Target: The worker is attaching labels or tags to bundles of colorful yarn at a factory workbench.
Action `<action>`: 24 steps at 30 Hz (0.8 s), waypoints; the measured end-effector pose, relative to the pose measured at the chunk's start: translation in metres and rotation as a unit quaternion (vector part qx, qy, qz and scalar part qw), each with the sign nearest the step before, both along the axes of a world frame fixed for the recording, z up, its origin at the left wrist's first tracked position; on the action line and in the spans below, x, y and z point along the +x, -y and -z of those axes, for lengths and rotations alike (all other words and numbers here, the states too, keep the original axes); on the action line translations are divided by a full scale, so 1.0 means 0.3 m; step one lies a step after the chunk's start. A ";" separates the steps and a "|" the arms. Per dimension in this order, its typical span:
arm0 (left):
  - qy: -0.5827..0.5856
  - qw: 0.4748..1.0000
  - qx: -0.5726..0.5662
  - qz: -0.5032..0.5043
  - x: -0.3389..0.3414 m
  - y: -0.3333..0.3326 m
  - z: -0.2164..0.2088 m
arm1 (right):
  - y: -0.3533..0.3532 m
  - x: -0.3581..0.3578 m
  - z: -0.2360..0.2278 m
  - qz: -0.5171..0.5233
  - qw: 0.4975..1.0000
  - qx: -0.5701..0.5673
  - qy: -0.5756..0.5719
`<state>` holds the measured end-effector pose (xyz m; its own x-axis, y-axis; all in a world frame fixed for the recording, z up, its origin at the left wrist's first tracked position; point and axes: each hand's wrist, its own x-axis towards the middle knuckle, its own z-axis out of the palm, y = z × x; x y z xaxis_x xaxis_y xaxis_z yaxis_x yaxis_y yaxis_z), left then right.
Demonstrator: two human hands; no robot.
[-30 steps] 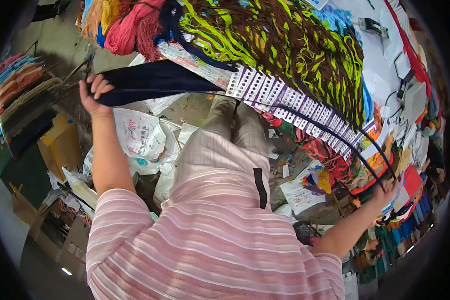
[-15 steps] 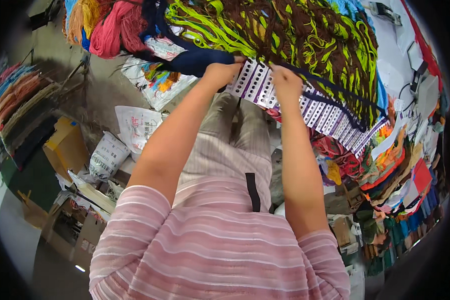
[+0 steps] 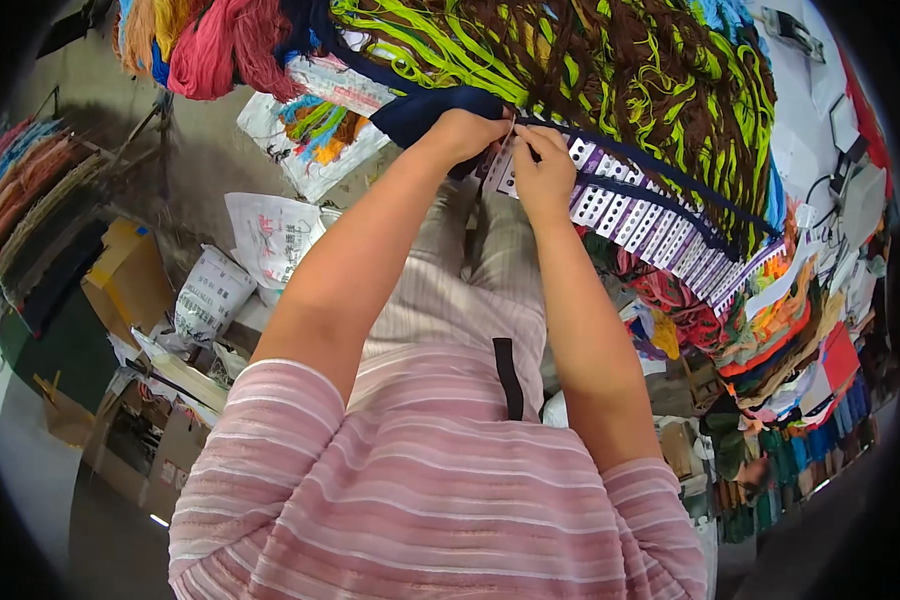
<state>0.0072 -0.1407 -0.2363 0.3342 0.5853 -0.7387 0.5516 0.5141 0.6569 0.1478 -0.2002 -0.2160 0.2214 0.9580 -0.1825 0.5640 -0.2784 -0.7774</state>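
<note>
Navy-blue yarn hank [image 3: 422, 110]: lies bunched at the left end of a row of white-and-purple perforated cards [image 3: 594, 207], just beyond the left hand [image 3: 464, 135] and partly covered by it. Progress, judged from the present lie: seems partway through. Done: rightward layout of two long navy-blue yarn lengths [image 3: 638, 191], one along the border of a tangled brown-and-lime-green yarn heap [image 3: 620, 60], the other across the cards. Left: bunched portion at the left end, not yet spread out. Left hand: closes narrowly around the near end of the hank, with fingertips toward the right. Right hand [image 3: 547, 175]: stays narrow, with fingers bent and tips at the leftmost cards, just beside the left fingertips. Impossible to tell the exact item between the right fingertips. Left arm: reaches diagonally up and to the right from the lower left, with a bend at the elbow. Right arm: rises more steeply, with a slight lean to the left. Both wrists: meet closely in front of the body, above the legs.
</note>
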 end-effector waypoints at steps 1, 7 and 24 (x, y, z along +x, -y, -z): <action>-0.033 0.997 0.033 0.059 -0.003 -0.002 0.010 | 0.004 0.010 0.005 -0.009 0.999 0.022 -0.037; -0.119 0.976 0.135 0.125 -0.018 0.025 0.039 | -0.026 0.019 -0.014 0.010 0.993 -0.089 -0.079; 0.372 0.815 -0.195 -0.400 -0.137 -0.016 -0.141 | -0.094 0.066 -0.119 -0.210 0.933 0.068 0.286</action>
<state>-0.0338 -0.1359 -0.1940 0.4020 0.6045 -0.6877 -0.5384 0.7636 0.3564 0.1677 -0.1721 -0.1802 -0.1550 0.9877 -0.0197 0.9341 0.1400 -0.3285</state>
